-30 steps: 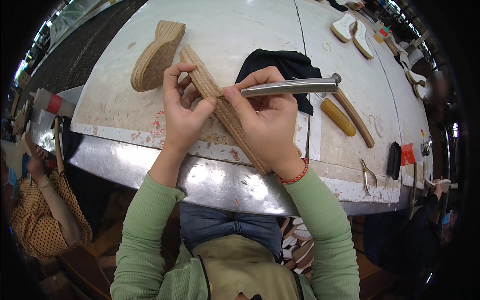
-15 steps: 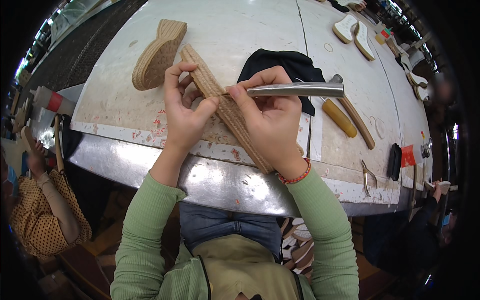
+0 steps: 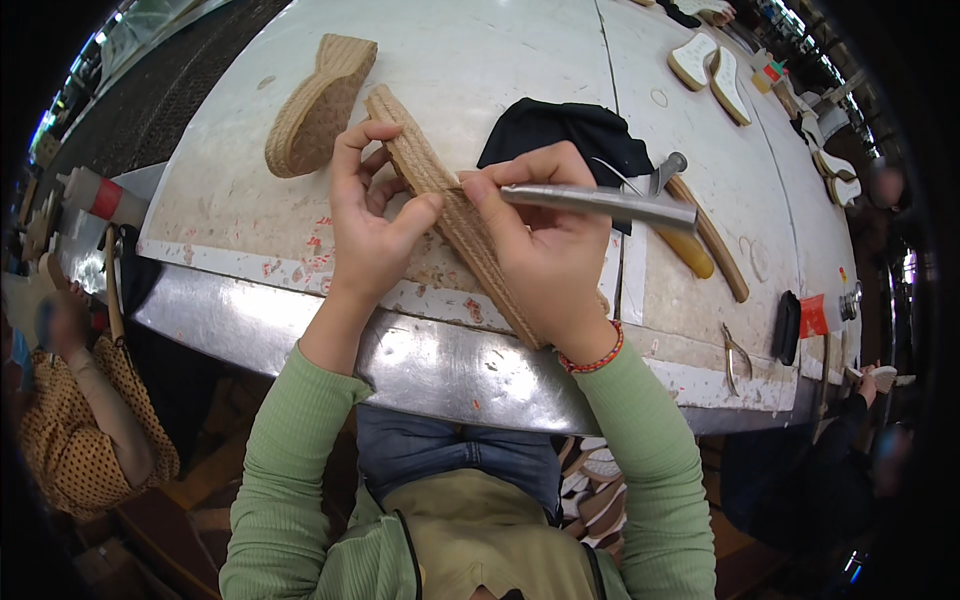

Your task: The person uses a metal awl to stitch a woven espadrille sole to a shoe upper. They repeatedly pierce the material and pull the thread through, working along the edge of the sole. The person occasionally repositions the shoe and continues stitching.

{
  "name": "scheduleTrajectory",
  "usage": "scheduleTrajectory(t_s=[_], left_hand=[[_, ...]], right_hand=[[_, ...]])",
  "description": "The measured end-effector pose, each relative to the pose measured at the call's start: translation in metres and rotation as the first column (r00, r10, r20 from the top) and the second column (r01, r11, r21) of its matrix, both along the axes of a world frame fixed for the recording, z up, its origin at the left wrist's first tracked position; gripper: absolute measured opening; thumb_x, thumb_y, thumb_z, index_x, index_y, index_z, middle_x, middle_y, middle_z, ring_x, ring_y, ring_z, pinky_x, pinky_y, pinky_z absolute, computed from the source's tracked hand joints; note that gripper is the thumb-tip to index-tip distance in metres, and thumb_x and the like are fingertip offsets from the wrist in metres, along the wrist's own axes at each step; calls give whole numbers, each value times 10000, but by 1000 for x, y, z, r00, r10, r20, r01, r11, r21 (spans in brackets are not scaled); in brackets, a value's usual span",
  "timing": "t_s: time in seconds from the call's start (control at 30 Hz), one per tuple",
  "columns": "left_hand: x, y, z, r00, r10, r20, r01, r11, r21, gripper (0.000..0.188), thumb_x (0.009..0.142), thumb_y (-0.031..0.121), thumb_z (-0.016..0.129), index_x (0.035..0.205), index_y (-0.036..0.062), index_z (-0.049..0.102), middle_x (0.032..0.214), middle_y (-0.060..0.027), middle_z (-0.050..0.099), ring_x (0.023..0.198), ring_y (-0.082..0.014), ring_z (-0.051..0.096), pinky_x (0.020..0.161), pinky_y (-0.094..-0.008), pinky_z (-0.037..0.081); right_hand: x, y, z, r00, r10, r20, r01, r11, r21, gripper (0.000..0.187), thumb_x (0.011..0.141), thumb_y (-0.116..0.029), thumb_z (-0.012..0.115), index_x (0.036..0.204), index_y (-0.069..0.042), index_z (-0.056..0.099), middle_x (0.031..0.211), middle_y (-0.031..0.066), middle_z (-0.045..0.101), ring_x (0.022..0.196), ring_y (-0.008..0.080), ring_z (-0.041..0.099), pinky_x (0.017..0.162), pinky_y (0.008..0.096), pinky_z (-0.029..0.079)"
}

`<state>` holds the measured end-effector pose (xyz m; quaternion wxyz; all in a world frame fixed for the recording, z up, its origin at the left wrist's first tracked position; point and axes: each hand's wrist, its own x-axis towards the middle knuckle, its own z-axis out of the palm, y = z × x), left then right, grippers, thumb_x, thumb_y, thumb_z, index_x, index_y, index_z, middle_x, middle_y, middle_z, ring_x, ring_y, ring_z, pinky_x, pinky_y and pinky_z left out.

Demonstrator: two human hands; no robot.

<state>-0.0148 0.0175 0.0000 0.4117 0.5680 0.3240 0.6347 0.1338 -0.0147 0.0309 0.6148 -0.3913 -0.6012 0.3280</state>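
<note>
A tan braided-rope wedge sole [image 3: 482,262] slants across the middle, above the table's front edge. My left hand [image 3: 368,225] grips its far half, fingers on the left side and thumb on the braid. My right hand [image 3: 553,245] is closed around a slim tool with a silver metal handle [image 3: 625,204], which sticks out to the right. The tool's thin dark tip meets the braid beside my left thumb; whether it goes in, I cannot tell. A second rope wedge sole [image 3: 322,108] lies farther off at the left.
Right of my hands lie black cloth [image 3: 560,130], a hammer [image 3: 718,240], a yellow-handled tool [image 3: 690,252] and nippers [image 3: 735,362]. White soles [image 3: 730,85] lie at the far right. At the left are a bottle [image 3: 105,200] and a person in dotted clothing [image 3: 85,410]; another person [image 3: 790,470] is at the right.
The metal handle's right end has swung down and toward me, over part of the yellow handle. My left hand and the sole have hardly moved.
</note>
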Motion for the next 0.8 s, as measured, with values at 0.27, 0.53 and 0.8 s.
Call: scheduleTrajectory(t_s=[0.27,0.53,0.8], left_hand=[[-2,0,-5,998,-44,34,46,997,-62,585,718,-25,662,1247,68,428,1178,-101,468,1048,-185,538,889,-322,503],[-5,0,-6,998,-53,19,54,997,-61,581,713,-7,689,1230,81,441,1188,-82,476,1056,-177,541,904,-353,490],[-9,2,-5,996,-67,50,73,991,-114,559,704,14,721,1202,77,475,1202,-50,475,1066,-167,536,890,-355,498]], right_hand=[[2,7,9,986,10,166,-34,990,139,177,820,67,690,842,13,523,855,130,665,946,206,678,794,293,548],[13,35,25,917,159,-367,-303,875,-378,207,795,24,699,838,-3,499,774,113,647,711,158,677,622,259,555],[-5,5,22,993,8,120,8,991,-131,163,841,32,670,848,-1,511,820,96,655,823,200,701,707,272,570]])
